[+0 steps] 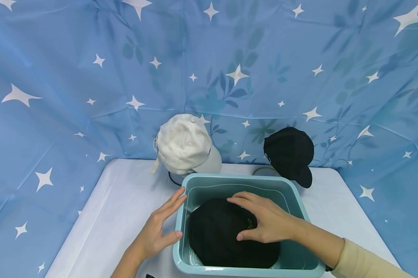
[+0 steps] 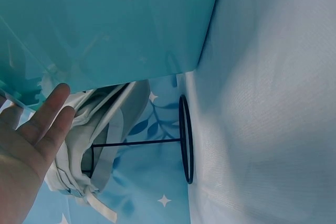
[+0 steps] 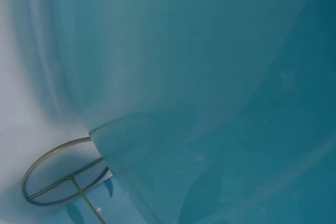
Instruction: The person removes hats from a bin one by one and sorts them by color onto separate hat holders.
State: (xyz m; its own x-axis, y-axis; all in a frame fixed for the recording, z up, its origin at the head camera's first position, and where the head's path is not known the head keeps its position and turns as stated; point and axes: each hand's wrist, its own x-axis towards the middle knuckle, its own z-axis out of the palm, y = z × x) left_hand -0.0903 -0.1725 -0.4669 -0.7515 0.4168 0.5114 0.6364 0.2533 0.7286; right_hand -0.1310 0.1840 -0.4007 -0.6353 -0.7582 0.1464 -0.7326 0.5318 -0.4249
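A black cap (image 1: 223,235) with small gold lettering lies in a teal plastic tub (image 1: 243,273). My right hand (image 1: 268,220) is over the cap inside the tub, thumb and fingers spread wide apart, and overlaps the lettering in the head view. At the tub's left rim is my left hand (image 1: 158,227), its fingers extended and thumb apart, fingertips right at the edge. The left wrist view shows the left hand (image 2: 26,156) beside the tub's outer wall (image 2: 121,30). The right hand is hidden in the right wrist view, which the tub wall (image 3: 210,77) mostly fills.
Behind the tub, a cream cap (image 1: 184,144) hangs on a black wire stand (image 2: 184,140) at left. Another black cap (image 1: 290,154) is at right, near a gold-coloured wire stand (image 3: 58,150). A white-covered table (image 1: 118,200) bears everything, with a blue starred curtain (image 1: 209,58) around it.
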